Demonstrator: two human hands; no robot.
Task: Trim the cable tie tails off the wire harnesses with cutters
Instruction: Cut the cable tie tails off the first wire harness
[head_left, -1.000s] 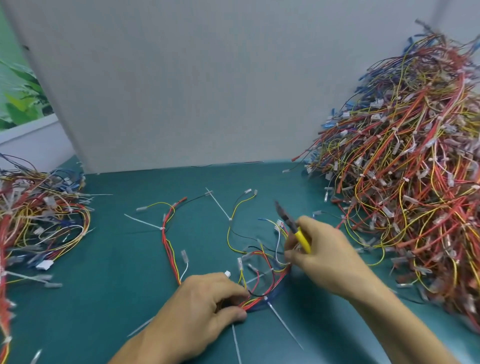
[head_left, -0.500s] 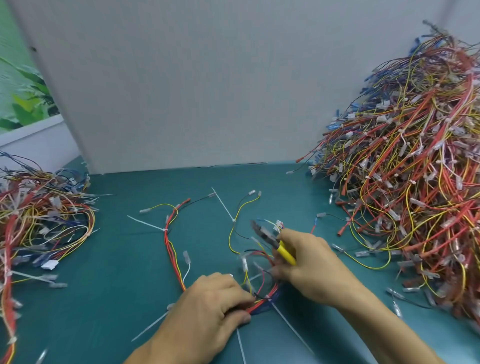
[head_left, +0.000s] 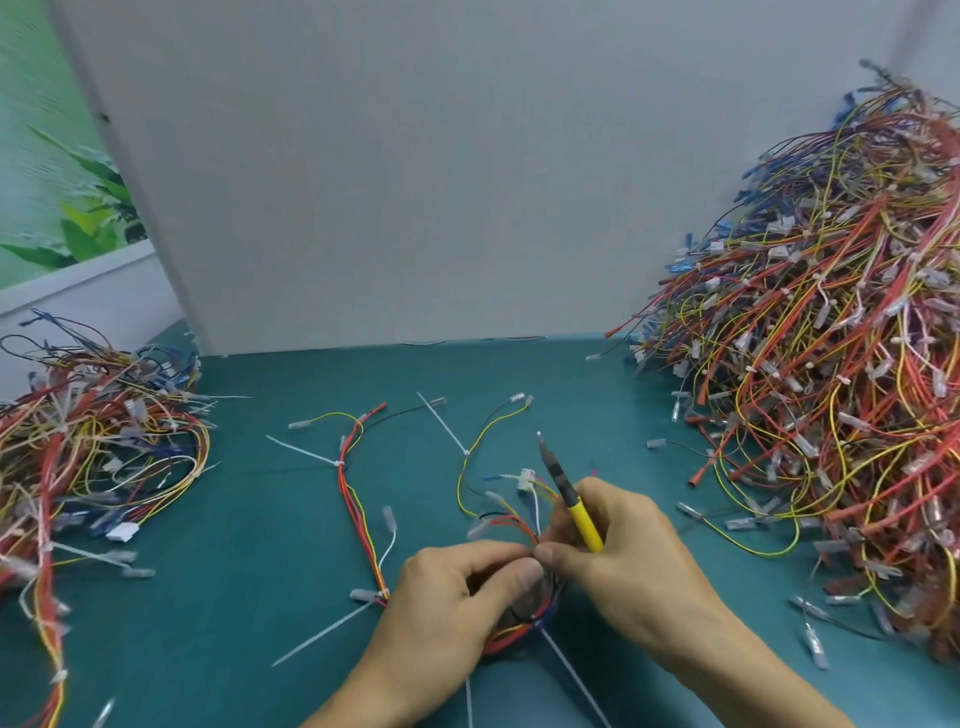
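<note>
Left hand (head_left: 452, 608) pinches the harness (head_left: 361, 525); right hand (head_left: 628, 566) grips the cutters (head_left: 571, 501). Tails (head_left: 322, 634) uncut; big pile (head_left: 831, 415) waits at three o'clock.

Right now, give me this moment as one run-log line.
left hand: grips harness | right hand: holds cutters, tip up, not cutting | tie tails: uncut

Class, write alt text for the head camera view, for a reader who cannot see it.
Two hands work on a wire harness on a green table: the left hand grips its bundled wires, the right hand holds yellow-handled cutters, tips pointing away. White cable tie tails stick out uncut; a large pile of harnesses lies right, a smaller pile left.
</note>
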